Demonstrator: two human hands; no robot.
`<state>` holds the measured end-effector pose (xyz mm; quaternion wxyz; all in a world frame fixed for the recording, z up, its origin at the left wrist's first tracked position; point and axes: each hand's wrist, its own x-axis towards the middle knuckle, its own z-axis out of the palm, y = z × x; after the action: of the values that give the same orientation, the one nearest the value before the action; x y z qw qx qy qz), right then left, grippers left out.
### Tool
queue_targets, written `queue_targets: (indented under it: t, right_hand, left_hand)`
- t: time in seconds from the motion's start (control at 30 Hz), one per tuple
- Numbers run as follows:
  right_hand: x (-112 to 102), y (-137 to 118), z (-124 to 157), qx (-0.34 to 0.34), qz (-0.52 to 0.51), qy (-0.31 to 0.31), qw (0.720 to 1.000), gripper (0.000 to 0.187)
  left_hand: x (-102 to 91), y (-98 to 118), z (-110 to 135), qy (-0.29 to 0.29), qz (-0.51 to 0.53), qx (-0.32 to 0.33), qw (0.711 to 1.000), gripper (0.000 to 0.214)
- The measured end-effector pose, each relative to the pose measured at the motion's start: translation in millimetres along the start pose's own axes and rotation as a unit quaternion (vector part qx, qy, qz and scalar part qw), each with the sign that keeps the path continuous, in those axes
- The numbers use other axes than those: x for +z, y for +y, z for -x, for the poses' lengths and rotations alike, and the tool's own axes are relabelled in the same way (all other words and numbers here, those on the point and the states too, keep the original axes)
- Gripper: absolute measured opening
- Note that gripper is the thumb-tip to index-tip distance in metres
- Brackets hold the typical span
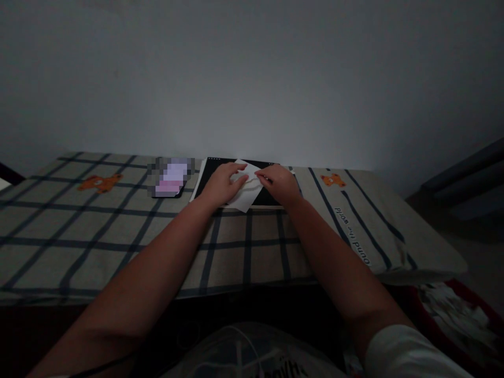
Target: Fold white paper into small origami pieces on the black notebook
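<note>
one paper [246, 200] on a pad [270, 198]: left hand [222, 184] at nine o'clock lies loosely spread, seemingly steadying it; right hand [281, 181] at three pinches it.

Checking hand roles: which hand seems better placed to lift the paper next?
Probably the right hand: its grip seems closed on the paper, whereas the left hand has thumb and forefinger apart.

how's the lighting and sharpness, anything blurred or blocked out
Head view: dim overall, darkest beneath the tablecloth; head view: coarse pixel blocks mask part of the phone; head view: the white paper stands out pale, but fine detail at the right hand is hard to make out.
</note>
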<state>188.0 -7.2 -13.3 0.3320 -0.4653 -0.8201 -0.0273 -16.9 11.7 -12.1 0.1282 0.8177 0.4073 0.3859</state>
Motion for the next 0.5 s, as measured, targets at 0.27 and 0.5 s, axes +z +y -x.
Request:
queue_targets:
  t: [0.27,0.5]
  right_hand:
    - [5.3,2.6,-2.2,-0.012,-0.073,0.011,0.997,0.026]
    - [7.8,-6.3,-2.8,0.114,-0.227,0.057,0.966,0.023]
  left_hand:
    - [11.4,6.0,3.5,-0.025,0.038,-0.05,0.998,0.042]
    - [8.9,8.6,1.0,0.008,0.085,-0.096,0.992,0.034]
